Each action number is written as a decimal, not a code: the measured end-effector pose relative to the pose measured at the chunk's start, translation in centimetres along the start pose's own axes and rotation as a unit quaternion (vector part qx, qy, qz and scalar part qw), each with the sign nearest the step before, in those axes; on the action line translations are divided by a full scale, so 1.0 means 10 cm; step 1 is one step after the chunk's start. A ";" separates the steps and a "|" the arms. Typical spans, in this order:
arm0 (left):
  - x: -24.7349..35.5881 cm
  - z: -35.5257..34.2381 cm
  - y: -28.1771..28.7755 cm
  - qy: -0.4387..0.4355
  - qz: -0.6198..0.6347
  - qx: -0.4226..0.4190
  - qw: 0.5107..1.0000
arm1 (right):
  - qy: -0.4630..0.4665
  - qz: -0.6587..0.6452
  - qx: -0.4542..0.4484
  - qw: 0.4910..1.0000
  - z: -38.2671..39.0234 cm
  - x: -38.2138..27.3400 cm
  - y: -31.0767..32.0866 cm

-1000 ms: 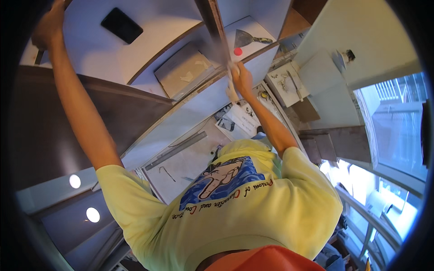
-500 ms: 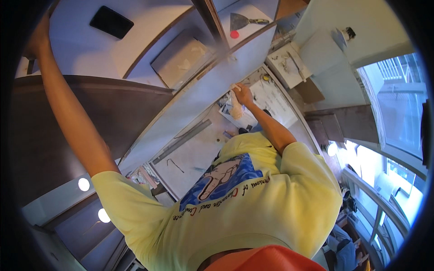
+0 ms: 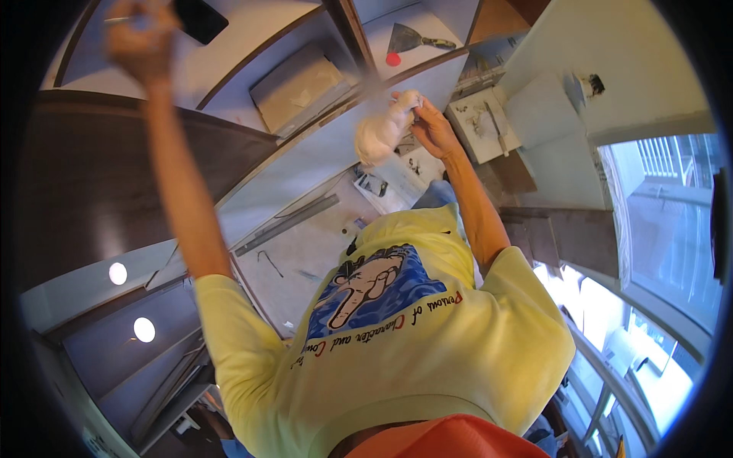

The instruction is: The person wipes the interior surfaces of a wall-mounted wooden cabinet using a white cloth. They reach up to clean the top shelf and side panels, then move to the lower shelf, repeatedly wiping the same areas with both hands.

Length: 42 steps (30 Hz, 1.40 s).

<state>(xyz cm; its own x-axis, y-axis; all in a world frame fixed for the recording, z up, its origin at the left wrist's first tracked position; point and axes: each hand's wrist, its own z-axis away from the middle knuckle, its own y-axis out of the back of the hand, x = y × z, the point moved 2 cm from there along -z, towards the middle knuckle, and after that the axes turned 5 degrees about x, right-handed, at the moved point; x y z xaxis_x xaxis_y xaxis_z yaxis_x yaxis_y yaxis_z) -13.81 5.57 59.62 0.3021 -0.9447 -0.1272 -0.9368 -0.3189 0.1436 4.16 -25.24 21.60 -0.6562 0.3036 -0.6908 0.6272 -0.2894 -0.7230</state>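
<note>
- My right hand is on the near side of the putty knife, which is the landmark for every place here; thumb and fingertips are pinched together on the upper end of a crumpled cream wad, soft cloth or thin film, I cannot tell which.
- The wad bunches at those fingertips and droops to their left and toward me, clear of the palm; it too is on the putty knife's near side.
- My left hand is well to the left of the putty knife, blurred; I cannot tell whether its fingers are spread or pressed together.
- Just beside that hand, also left of the putty knife, lies a black smartphone.
- The putty knife lies flat in a pale cabinet compartment, with a red disc just beside its broad blade.
- Left of the putty knife and nearer me, beyond a dark-edged divider, a brown cardboard box sits in the neighbouring compartment.
</note>
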 end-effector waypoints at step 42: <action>1.14 -2.71 -0.94 -0.030 -0.260 0.136 0.955 | 0.692 0.436 0.091 0.568 -2.44 -3.50 -0.88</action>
<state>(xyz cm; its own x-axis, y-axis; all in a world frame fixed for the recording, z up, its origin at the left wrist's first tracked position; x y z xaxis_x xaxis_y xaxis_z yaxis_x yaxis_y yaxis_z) 3.22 -4.29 83.47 0.7365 -0.6547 -0.1699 -0.6761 -0.7050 -0.2144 31.89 -11.20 52.15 0.9078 0.3592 -0.2165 0.3240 -0.9284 -0.1818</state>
